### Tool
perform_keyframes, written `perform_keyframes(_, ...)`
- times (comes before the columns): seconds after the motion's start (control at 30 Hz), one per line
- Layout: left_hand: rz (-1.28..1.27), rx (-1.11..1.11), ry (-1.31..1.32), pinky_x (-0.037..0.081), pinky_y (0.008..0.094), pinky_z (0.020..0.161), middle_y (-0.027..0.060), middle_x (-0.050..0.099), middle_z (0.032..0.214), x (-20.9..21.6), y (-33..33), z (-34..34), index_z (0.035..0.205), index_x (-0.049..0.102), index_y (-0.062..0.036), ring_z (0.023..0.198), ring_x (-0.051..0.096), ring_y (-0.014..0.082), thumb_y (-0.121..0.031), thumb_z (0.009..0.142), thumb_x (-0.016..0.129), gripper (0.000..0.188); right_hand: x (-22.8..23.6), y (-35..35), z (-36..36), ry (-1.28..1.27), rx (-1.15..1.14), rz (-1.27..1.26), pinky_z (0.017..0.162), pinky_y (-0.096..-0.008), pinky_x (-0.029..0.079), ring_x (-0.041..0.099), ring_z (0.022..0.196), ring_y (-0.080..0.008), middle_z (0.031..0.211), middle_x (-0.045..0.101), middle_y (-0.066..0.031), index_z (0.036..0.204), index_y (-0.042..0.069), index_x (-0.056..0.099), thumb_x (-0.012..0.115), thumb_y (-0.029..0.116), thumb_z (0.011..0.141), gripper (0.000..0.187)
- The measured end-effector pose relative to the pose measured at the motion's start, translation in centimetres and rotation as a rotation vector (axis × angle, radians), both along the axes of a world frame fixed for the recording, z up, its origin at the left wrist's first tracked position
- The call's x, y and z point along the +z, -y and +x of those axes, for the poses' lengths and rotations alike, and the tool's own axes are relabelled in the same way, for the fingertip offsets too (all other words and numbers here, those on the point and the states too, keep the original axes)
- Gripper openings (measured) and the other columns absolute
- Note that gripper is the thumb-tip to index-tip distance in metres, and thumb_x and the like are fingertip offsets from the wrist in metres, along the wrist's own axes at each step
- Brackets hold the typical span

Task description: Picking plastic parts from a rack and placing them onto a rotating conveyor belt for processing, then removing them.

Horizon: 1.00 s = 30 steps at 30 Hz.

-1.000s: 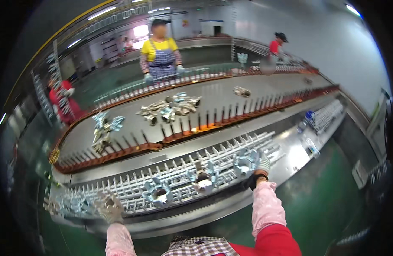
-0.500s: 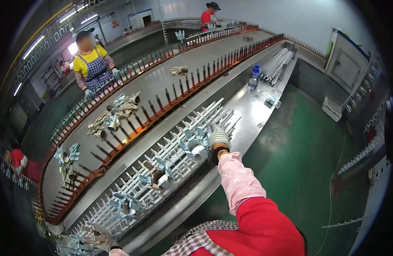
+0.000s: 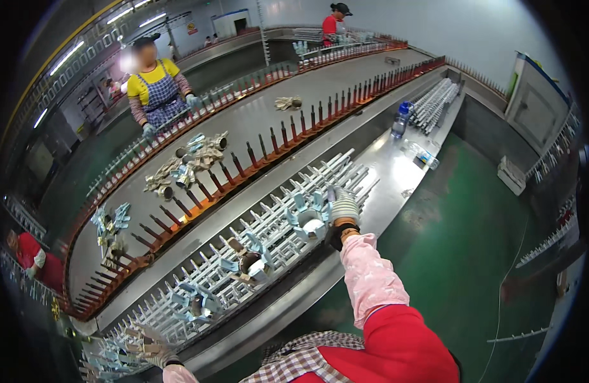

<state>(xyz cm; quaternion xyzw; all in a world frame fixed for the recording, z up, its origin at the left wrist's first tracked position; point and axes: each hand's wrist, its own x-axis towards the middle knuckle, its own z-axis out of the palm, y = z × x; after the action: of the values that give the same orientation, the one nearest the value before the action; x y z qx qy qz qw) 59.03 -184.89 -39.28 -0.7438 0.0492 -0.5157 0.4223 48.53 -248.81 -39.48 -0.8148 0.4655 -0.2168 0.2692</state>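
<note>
My right hand (image 3: 344, 207), in a pale striped glove with a dark band at the wrist, is curled beside a ring-shaped fitting with light-blue prongs (image 3: 308, 220). It touches the fitting's right side; whatever lies inside the fingers is hidden. At lower left, my left hand (image 3: 159, 354), also gloved, is by another blue-and-tan pronged fitting (image 3: 131, 348); its fingers blend with the tan parts. Between the hands, a tan-and-blue fitting (image 3: 248, 263) and a blue-pronged fitting (image 3: 197, 304) stand in a row. Beneath lie many silver pegged racks (image 3: 288, 191).
A metal ledge (image 3: 387, 185) carries a blue-capped bottle (image 3: 401, 120) and more racks (image 3: 435, 105). Brown upright pins (image 3: 250, 153) edge the long table, where piled fittings (image 3: 189, 163) lie. A co-worker in yellow (image 3: 157, 96) stands across; another in red (image 3: 333, 29) works far off.
The whole view has shifted, so everything appears slightly further right and lower. Both my hands stay beside the same fittings.
</note>
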Motion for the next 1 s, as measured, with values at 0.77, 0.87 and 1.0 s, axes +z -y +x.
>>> perform_keyframes(0.77,-0.385,0.475,-0.502,0.030,0.0640,0.091,0.0216,0.016,0.141,1.5,4.4,-2.9,0.136,0.025,-0.0069,0.114,0.032,0.0537,-0.021,0.087,0.042,0.054,-2.9,0.3,1.2,0.001,0.014,-0.190,0.086,-0.0447,0.040,0.052,0.097,-0.0382,0.102,0.057,-0.0205,0.102,0.008,0.057,0.036,0.037,0.088,0.039)
perform_keyframes(0.87,-0.413,0.500,-0.551,0.030,0.0643,0.091,0.0217,0.017,0.141,2.6,4.7,-3.7,0.135,0.026,-0.0066,0.114,0.032,0.0545,-0.019,0.086,0.042,0.053,-2.5,-0.3,1.6,0.038,0.017,-0.159,0.085,-0.0442,0.041,0.052,0.098,-0.0374,0.103,0.057,-0.0216,0.103,0.006,0.057,0.037,0.036,0.088,0.039)
perform_keyframes(1.0,-0.390,0.456,-0.504,0.029,0.0641,0.091,0.0221,0.019,0.140,2.2,4.9,-3.3,0.135,0.026,-0.0067,0.114,0.031,0.0537,-0.020,0.086,0.041,0.053,-2.1,0.4,0.9,0.052,0.010,-0.137,0.083,-0.0436,0.042,0.054,0.094,-0.0370,0.099,0.058,-0.0220,0.098,0.004,0.058,0.038,0.037,0.088,0.040)
